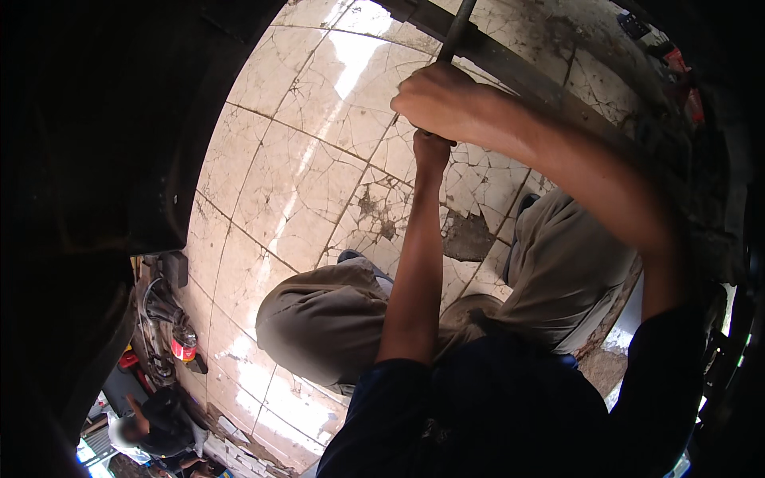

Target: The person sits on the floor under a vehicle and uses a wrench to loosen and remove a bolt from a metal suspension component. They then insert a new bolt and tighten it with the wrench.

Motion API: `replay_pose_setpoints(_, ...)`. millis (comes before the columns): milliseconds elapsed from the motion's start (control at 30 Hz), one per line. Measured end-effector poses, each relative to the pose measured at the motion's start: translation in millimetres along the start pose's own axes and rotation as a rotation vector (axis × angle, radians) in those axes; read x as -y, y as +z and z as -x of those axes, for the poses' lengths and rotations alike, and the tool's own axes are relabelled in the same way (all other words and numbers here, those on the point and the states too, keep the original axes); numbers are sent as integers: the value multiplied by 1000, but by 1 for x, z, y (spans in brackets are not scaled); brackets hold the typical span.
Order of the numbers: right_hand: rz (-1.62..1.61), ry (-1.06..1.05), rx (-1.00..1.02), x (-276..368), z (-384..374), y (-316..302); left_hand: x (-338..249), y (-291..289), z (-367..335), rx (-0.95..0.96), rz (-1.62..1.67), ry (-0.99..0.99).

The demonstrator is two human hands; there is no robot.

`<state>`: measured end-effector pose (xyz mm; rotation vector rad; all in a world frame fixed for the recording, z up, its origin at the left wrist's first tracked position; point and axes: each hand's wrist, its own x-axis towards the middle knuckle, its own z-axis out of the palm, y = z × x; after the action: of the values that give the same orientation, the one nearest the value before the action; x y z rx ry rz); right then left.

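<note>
My right hand (440, 97) is closed around a dark, rod-like bar (457, 33) that runs up past the top of the view. Just below it, nearer to me, my left hand (432, 150) is a fist. The two hands are stacked close together in line with the bar, and a short dark piece shows between them at the left fist. My right forearm crosses above and hides part of that spot. What the bar's far end meets is out of view.
Cracked cream floor tiles (263, 159) lie below, with a broken patch (468, 237). A dark beam (518, 68) crosses at the upper right. A large dark mass fills the left. A red-labelled bottle (184, 347) and dark parts lie lower left, near another person (159, 422).
</note>
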<state>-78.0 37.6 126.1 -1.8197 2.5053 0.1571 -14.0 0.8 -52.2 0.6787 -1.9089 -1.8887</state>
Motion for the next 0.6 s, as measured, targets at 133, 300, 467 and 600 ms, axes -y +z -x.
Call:
replay_pose_setpoints(133,42,-26,-45,-6,0,-1,5,0,-7,70,3,-109)
replay_pose_setpoints(300,18,-13,-137,-1,-2,-3,6,-3,-5,38,-9,-112)
replay_pose_setpoints(467,94,-24,41,-15,3,24,8,1,-9,75,-10,-135)
replay_pose_setpoints(600,29,-91,49,-22,-3,27,11,0,-9,69,50,-140)
